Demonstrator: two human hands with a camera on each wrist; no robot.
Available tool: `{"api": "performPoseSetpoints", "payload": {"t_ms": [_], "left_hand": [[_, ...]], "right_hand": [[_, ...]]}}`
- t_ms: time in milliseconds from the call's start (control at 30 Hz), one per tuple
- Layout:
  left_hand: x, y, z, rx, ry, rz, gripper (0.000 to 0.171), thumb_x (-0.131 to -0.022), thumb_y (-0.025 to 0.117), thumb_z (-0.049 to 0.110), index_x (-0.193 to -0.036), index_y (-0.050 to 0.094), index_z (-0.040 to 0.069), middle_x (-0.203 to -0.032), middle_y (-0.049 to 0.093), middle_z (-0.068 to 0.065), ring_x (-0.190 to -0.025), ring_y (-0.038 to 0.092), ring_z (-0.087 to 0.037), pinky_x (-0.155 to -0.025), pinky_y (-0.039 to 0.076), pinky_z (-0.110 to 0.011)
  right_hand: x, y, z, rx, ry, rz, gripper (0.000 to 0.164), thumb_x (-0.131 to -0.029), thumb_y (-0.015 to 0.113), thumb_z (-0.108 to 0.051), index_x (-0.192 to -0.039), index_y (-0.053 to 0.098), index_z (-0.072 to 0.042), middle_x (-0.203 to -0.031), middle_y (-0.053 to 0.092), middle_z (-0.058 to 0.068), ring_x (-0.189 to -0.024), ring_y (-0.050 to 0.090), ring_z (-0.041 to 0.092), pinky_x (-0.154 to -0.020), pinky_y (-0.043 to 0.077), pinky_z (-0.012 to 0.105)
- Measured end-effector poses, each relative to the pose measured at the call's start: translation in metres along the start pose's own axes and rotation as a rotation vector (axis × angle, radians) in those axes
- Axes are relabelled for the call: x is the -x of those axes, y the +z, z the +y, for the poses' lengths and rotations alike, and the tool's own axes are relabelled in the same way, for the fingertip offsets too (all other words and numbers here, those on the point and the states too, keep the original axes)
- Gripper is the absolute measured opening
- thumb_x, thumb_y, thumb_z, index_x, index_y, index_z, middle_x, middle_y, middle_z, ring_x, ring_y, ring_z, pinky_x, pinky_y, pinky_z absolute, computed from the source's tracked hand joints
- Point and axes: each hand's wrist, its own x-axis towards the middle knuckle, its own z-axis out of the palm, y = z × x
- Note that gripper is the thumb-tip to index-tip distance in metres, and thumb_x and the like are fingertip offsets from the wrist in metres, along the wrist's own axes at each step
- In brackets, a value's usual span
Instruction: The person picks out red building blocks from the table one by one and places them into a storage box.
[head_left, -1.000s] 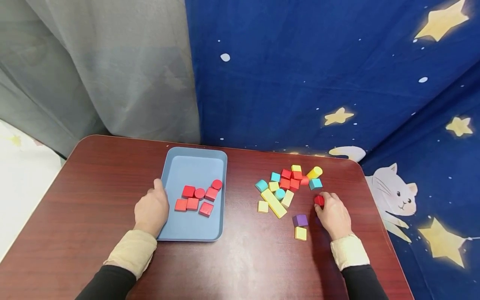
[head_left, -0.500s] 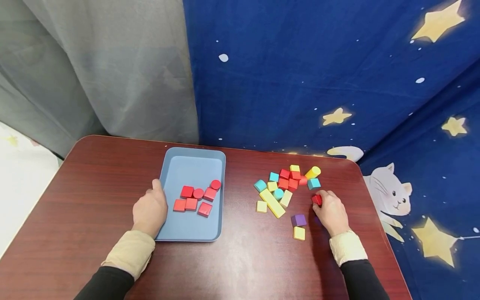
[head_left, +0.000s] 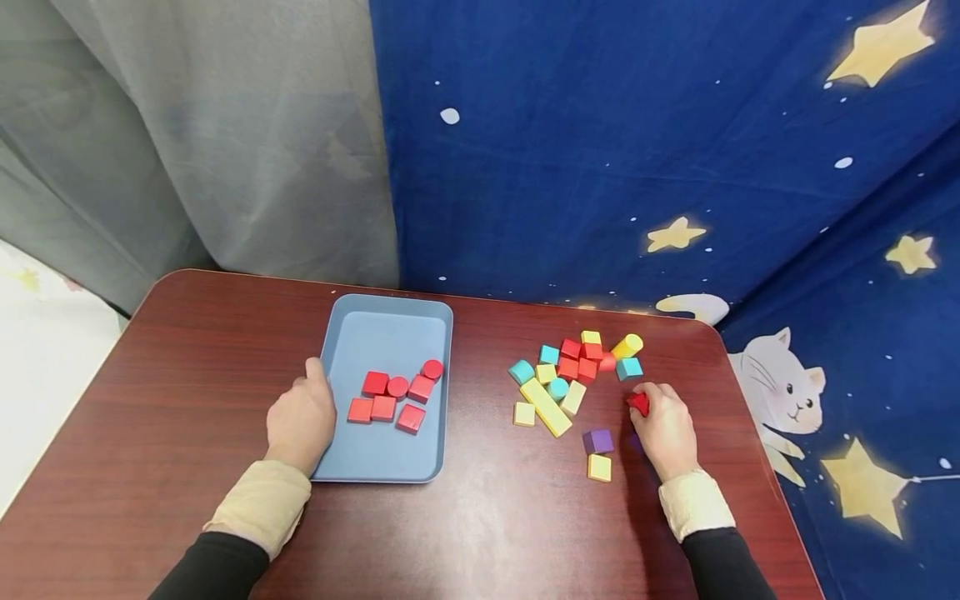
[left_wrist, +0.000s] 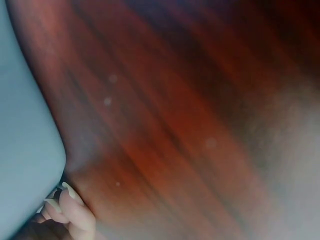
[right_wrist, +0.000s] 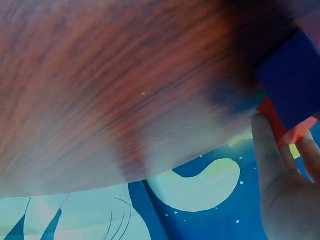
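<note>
At the left, my left hand (head_left: 302,417) grips the left rim of a blue-grey tray (head_left: 390,458), thumb on top; the left wrist view shows curled fingers (left_wrist: 75,207) at its edge. Several red blocks (head_left: 410,418), cubes and round ones, lie in the tray. My right hand (head_left: 666,429) pinches a red block (head_left: 638,403) over the table's right side. In the right wrist view the red block (right_wrist: 272,117) sits between thumb and fingers, partly covered by a dark blue-purple cube (right_wrist: 292,80) close to the camera. Beside the hand's near edge, a bit of purple (head_left: 636,443) shows.
Left of the right hand lies a loose group of red, yellow and teal blocks, with a long yellow block (head_left: 546,407) and a yellow cylinder (head_left: 627,346). Nearer, a purple cube (head_left: 597,442) touches a yellow cube (head_left: 599,467). Curtains hang behind the brown table (head_left: 480,542).
The red block has turned a little between the right fingers, while the right hand stays in about the same place. The left hand and tray have not moved.
</note>
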Motion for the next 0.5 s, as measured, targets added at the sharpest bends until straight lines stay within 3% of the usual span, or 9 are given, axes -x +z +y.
{"api": "performPoseSetpoints", "payload": {"t_ms": [200,500], "left_hand": [[0.000,0.001,0.000,0.005,0.006,0.025,0.016,-0.097,0.040,0.012,-0.100,0.035,-0.003,-0.061,0.046,-0.018,-0.051,0.057,-0.040,-0.043,0.042,-0.048],[0.001,0.000,-0.001,0.006,-0.021,-0.010,0.017,-0.098,0.039,0.013,-0.101,0.035,-0.003,-0.063,0.048,-0.019,-0.052,0.058,-0.041,-0.044,0.042,-0.048]], "right_hand": [[0.000,-0.001,-0.004,-0.033,-0.030,0.027,0.028,-0.074,0.077,-0.003,-0.101,0.067,-0.003,-0.097,0.064,0.016,-0.086,0.062,0.033,-0.080,0.048,0.046],[-0.003,-0.012,-0.024,-0.069,-0.079,0.051,0.034,-0.074,0.078,-0.004,-0.106,0.067,-0.002,-0.103,0.065,0.015,-0.093,0.064,0.032,-0.084,0.048,0.045]]}}
